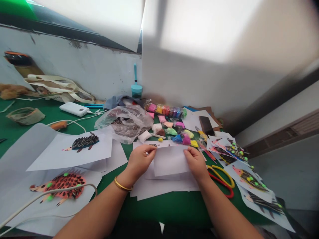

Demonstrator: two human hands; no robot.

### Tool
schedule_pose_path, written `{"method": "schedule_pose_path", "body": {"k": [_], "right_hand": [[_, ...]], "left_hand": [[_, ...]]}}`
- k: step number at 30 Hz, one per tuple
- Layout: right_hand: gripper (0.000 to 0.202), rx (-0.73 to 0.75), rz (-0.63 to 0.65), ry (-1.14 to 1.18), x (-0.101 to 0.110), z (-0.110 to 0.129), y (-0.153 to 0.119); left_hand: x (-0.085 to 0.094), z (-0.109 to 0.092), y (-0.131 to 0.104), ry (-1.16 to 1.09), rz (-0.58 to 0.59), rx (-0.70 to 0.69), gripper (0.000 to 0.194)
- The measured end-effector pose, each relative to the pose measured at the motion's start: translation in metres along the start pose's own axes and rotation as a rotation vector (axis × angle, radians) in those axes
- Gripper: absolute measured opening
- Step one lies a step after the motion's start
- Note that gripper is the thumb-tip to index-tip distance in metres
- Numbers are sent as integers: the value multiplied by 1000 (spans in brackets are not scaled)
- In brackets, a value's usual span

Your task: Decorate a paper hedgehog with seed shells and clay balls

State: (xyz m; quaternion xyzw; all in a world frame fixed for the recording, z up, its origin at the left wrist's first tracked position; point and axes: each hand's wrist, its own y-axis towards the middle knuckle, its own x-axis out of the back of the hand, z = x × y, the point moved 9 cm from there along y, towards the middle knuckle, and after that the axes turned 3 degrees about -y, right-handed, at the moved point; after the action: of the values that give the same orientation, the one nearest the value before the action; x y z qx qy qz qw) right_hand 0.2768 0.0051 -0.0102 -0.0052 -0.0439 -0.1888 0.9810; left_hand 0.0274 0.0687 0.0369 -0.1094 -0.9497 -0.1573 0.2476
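Left hand (pixel 140 160), right hand (pixel 195 162): fingers pinching white paper sheet (pixel 171 162), upper corners; clay packets (pixel 171 131) 12 o'clock, plastic bag (pixel 106 121) 10 o'clock.

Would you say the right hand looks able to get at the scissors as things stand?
Probably yes: the scissors lie beside the right wrist with their handles exposed, though the right hand would likely have to release the sheet first.

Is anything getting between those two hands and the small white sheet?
Nothing visible. The left hand pinches the sheet near its upper left corner, the right hand near its upper right. Other papers lie beneath it and colourful packets lie beyond it, neither in between.
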Motion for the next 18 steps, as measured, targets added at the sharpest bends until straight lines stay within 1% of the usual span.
{"method": "schedule_pose_path", "body": {"k": [4,7,11,13,15,17,18], "right_hand": [[34,92,-45,-161,6,6,-1],[37,111,-75,-236,8,6,-2],[37,120,-95,-319,12,3,-1],[37,124,-68,-391,12,3,-1],[36,109,-14,-491,10,1,-3],[34,85,32,-654,7,0,-6],[35,82,42,-756,6,1,-8]], "left_hand": [[-3,5,1,64,43,39,23],[-5,7,1,87,80,60,25],[-4,6,1,126,83,52,24],[2,6,3,151,62,52,26],[16,9,6,197,-20,53,26],[29,12,10,261,-92,49,26],[33,15,12,290,-99,57,25]]}}
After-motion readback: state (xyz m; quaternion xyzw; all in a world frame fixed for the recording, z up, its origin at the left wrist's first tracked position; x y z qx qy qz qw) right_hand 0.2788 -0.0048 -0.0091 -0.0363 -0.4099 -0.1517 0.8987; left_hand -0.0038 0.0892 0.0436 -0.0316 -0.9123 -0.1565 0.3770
